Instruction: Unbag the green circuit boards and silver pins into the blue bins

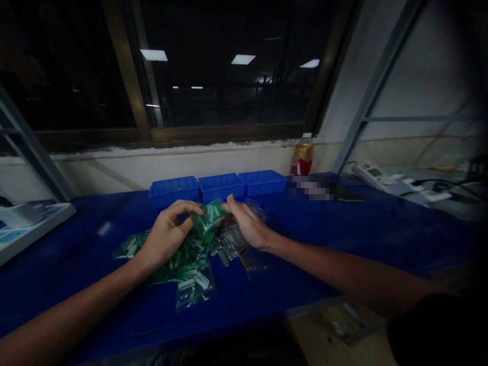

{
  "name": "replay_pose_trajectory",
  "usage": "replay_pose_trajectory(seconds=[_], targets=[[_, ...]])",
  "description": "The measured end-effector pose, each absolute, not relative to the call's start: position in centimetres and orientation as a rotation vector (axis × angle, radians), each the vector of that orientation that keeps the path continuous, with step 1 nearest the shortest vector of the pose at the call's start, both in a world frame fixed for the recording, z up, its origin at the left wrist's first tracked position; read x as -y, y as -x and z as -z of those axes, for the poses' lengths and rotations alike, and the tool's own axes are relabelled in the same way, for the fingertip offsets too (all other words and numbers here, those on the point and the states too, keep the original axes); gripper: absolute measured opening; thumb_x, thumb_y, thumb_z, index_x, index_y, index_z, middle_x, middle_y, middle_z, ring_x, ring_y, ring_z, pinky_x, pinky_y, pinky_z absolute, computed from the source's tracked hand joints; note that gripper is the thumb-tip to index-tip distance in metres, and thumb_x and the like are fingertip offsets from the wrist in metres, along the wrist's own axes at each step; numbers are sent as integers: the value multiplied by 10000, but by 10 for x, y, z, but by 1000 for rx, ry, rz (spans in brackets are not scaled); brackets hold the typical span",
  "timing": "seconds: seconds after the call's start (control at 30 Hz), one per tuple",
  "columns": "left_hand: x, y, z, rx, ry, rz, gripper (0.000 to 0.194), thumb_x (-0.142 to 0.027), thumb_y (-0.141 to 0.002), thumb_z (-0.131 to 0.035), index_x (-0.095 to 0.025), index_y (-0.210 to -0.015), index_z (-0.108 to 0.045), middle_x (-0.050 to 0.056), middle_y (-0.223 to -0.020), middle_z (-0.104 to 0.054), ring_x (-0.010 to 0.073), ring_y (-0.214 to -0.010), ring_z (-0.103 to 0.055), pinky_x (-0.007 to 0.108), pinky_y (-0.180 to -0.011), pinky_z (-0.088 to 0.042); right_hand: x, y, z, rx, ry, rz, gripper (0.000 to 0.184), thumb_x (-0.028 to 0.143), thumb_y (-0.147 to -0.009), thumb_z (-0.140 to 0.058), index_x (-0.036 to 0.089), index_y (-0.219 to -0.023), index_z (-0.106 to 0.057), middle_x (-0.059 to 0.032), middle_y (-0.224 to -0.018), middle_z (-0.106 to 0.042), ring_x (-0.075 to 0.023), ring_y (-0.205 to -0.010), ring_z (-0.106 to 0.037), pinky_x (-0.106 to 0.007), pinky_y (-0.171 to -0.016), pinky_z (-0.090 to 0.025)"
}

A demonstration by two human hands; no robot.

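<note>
A small green plastic bag with pale strip-like pieces inside is held up between my two hands. My left hand pinches its left edge with thumb and fingers. My right hand is closed at the bag's right edge, its thumb up and its other fingers partly hidden. Below lie more green bags in a heap, and a clear bag with whitish pieces. Right of them are loose grey metal-looking pieces and clear bags with thin brownish pieces, under and beside my right hand.
Three blue plastic bins stand in a row behind my hands on the blue table. A red and gold packet and a dark phone-like object are at the back right. Power strips with plugs and cables lie at both sides.
</note>
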State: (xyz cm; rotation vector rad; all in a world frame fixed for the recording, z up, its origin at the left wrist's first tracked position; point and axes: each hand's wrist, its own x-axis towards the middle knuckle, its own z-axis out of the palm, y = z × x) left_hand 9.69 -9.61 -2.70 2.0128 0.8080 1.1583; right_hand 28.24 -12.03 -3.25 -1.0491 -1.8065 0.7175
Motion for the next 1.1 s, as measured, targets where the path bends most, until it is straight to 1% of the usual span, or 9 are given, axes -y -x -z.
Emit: replay_pose_trajectory(seconds=[0.13, 0.23, 0.33, 0.4, 0.53, 0.67, 0.8, 0.97, 1.1], targets=[[93, -95, 29, -839, -2201, -1204, 158, -156, -753, -481, -201, -773, -631, 39, -954, -535, 180, -957, -496, 358, -850, -378, 121, -279, 34, 1849, 1034, -662, 337, 393, -843, -423, 155, -627, -522, 28, -555, -461, -88, -520, -409, -231, -472, -316], [91, -94, 30, -824, -2232, -1161, 179, -136, -764, -451, -199, -787, -618, 33, -902, -543, 171, -909, -506, 358, -834, -387, 120, -277, 33, 1881, 1040, -599, 244, 301, -806, -481, 155, -611, -485, 50, -536, -385, -75, -500, -373, -219, -449, -280], [90, -94, 31, -858, -2244, -1118, 192, -129, -761, -450, -206, -806, -619, 32, -901, -538, 176, -896, -505, 361, -827, -384, 120, -278, 29, 1856, 1061, -361, 245, 243, -802, -478, 157, -573, -466, 46, -556, -374, -79, -530, -390, -227, -484, -297], [91, -94, 30, -881, -2240, -1076, 179, -149, -754, -475, -210, -826, -627, 37, -922, -537, 188, -916, -499, 367, -842, -370, 121, -280, 26, 1836, 1072, -178, 228, 218, -805, -478, 151, -589, -512, 34, -582, -405, -90, -570, -422, -241, -527, -323], [97, -95, 24, -915, -2083, -997, 200, -296, -791, -477, -188, -864, -630, 51, -929, -572, 203, -888, -512, 346, -795, -377, 125, -282, 25, 1854, 976, -68, 171, 197, -820, -469, 157, -842, -634, -14, -726, -509, -115, -701, -496, -260, -623, -398], [103, -97, 20, -934, -1800, -957, 369, -441, -828, -390, -143, -806, -607, 42, -729, -593, 178, -715, -538, 279, -610, -387, 128, -280, 29, 1998, 836, -7, 245, 135, -806, -458, 183, -965, -638, -43, -846, -498, -129, -795, -502, -281, -686, -435], [99, -98, 16, -921, -1767, -945, 274, -422, -742, -552, -148, -727, -570, -18, -576, -539, 111, -540, -492, 222, -513, -347, 130, -278, 31, 2112, 848, 43, 328, 78, -790, -419, 209, -1004, -630, -74, -996, -446, -154, -940, -470, -319, -776, -437], [71, -80, 7, -1002, -1702, -1305, 326, -370, -648, -664, -177, -851, -496, -57, -551, -534, 95, -487, -516, 200, -488, -369, 132, -280, 29, 2127, 995, 16, 331, 190, -807, -471, 184, -1128, -547, -88, -1047, -427, -179, -1006, -434, -367, -881, -400], [42, -53, 1, -1002, -1644, -1631, 315, -300, -648, -669, -176, -865, -478, -59, -561, -538, 97, -486, -535, 191, -476, -389, 132, -282, 29, 2175, 1090, -34, 287, 248, -806, -484, 178, -1072, -568, -86, -1052, -417, -178, -994, -443, -357, -897, -386]])
